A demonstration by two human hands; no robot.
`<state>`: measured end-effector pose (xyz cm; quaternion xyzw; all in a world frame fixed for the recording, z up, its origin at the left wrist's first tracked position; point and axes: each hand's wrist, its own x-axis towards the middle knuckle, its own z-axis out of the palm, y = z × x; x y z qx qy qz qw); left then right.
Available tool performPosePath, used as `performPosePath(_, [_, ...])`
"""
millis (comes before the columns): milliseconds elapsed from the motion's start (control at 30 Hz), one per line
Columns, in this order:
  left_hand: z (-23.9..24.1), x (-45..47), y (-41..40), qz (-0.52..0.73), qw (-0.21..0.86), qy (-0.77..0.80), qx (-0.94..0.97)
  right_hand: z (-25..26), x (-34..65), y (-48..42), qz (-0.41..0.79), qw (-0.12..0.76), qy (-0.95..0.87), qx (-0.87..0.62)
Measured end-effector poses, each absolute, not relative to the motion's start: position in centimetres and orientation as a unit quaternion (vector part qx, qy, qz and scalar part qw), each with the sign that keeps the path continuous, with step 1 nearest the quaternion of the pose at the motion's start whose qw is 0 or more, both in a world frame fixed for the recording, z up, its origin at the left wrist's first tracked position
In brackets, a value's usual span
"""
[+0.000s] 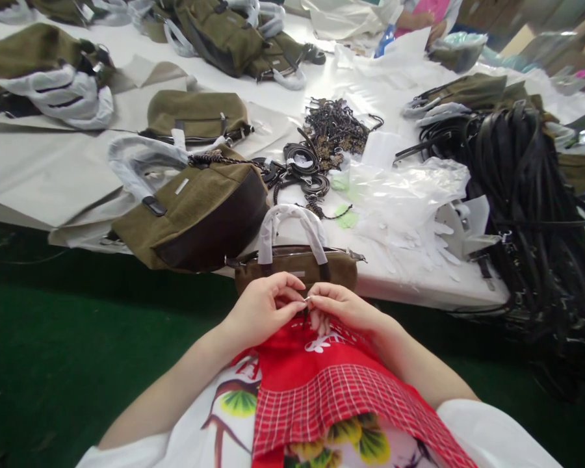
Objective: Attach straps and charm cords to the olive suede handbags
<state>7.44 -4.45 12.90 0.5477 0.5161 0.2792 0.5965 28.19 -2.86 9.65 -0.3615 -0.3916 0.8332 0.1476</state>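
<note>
My left hand (266, 309) and my right hand (344, 305) meet in front of the red apron. Both are closed in a pinch. A small shiny metal piece (307, 299) shows between the fingertips; its exact kind is too small to tell. Just beyond my hands, a small olive handbag (292, 276) with wrapped handles stands at the table edge, its lower part hidden by my hands. Left of it, a larger olive bag (199, 211) with a dark base lies tilted, its handle in white wrapping.
Coiled black straps (302, 159) and a heap of cords and chains (338, 127) lie mid-table. Clear plastic bags (409, 188) are to their right. Many black straps (526, 195) hang over the right edge. More olive bags (197, 114) lie behind. Another person's hand (414, 21) shows at the back.
</note>
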Motion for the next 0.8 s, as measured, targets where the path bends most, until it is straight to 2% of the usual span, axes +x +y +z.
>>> performPosePath(167, [12.2,8.4,-3.4,0.290,0.588,0.512,0.555,9.3,28.6,-3.3,0.863,0.216,-0.281,-0.360])
performPosePath(433, [11.9,8.9,-1.5,0.258,0.608,0.470,0.586,8.8,28.8,-3.2,0.858,0.262,-0.252,-0.362])
performPosePath(633, [9.3,9.6,2.9,0.257,0.457,0.594,0.610,7.5,28.5,-2.4,0.827,0.294,-0.259,-0.403])
performPosePath(800, [6.3,12.7,5.1,0.265,0.439,0.594,0.620,6.2,28.1,-1.2,0.797,0.322,-0.256,-0.443])
